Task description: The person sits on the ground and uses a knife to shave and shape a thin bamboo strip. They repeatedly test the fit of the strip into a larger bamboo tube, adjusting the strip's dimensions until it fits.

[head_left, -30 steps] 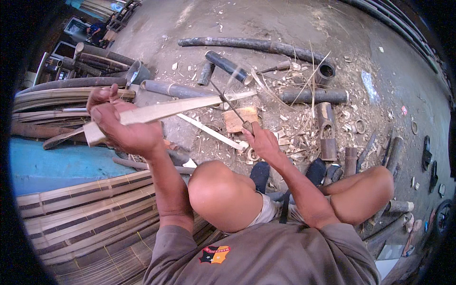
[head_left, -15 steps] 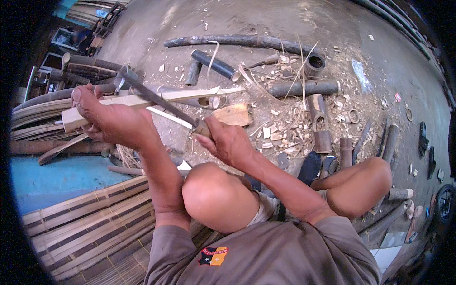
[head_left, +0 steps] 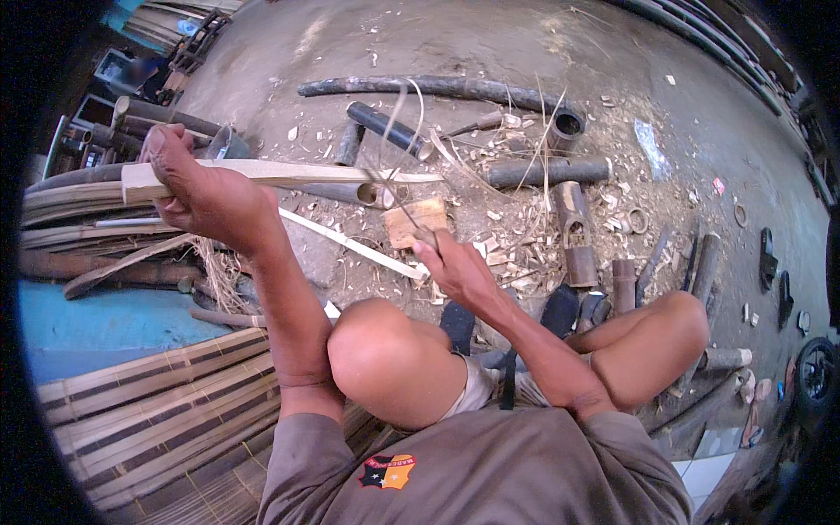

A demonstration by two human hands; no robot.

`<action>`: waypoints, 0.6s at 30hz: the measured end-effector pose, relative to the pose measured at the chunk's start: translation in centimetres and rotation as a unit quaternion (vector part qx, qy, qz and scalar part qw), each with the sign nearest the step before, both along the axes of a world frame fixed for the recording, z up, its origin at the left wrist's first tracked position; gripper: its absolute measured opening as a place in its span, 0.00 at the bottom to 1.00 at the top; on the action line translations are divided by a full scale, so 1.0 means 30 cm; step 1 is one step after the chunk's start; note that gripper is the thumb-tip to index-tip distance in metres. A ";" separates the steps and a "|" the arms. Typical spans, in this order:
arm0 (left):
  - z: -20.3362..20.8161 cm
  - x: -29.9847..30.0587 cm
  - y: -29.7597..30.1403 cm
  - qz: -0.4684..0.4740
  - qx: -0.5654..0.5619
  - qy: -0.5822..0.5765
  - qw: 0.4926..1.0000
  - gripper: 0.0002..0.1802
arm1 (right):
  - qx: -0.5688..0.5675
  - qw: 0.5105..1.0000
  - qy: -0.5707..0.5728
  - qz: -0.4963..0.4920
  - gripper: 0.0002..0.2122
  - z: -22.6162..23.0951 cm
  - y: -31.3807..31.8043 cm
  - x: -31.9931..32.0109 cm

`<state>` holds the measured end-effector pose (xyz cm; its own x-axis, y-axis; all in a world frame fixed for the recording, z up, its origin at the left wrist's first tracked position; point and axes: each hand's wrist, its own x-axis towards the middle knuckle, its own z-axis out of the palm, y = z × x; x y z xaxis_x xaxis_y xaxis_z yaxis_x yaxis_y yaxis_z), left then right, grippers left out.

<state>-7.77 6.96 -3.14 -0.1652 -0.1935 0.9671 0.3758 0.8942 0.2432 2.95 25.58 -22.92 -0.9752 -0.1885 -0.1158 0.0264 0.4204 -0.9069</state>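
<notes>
My left hand is wrapped around the thick end of a long pale piece of wood, which tapers to the right. In my right hand is a knife; its blade is smeared by motion and points up and left, near the thin end of the wood. Behind the blade lies a flat wooden block on the floor. A second pale strip slants down from beside my left wrist toward my right hand.
Wood chips litter the floor around several cut bamboo tubes. A long dark pole lies farther off. Split bamboo strips are stacked at left, above a slatted bamboo mat. Sandals and a wheel are at right.
My right hand and the knife have swung right and down, away from my left hand. The wood is still in my left hand, now lying more level.
</notes>
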 end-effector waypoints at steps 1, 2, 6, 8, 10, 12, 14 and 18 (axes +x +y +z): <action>-0.005 0.002 -0.016 0.019 -0.029 -0.007 0.999 0.15 | -0.022 0.999 0.031 0.005 0.20 0.066 -0.012 0.006; 0.000 0.000 0.011 -0.087 0.140 -0.016 0.986 0.16 | -0.054 0.993 0.102 0.016 0.21 0.146 -0.009 0.013; 0.007 0.003 0.007 0.005 0.007 -0.007 1.000 0.15 | -0.046 0.981 0.191 -0.008 0.20 0.089 -0.017 -0.034; -0.001 0.004 0.015 0.036 -0.032 0.013 0.999 0.14 | 0.052 0.998 -0.025 0.008 0.24 -0.133 0.010 -0.126; 0.009 -0.007 0.034 -0.050 0.066 0.023 0.996 0.14 | 0.025 1.000 -0.010 0.000 0.25 -0.140 -0.015 -0.114; 0.022 0.010 0.023 -0.153 0.222 0.013 0.963 0.18 | -0.054 0.995 -0.078 0.027 0.25 -0.054 -0.032 -0.107; 0.040 -0.008 -0.001 -0.174 0.266 0.032 0.948 0.18 | -0.095 0.993 0.066 0.035 0.22 0.130 -0.041 -0.080; 0.021 -0.024 -0.018 -0.217 0.267 0.037 0.938 0.14 | -0.145 0.909 0.388 0.047 0.20 0.089 -0.035 -0.061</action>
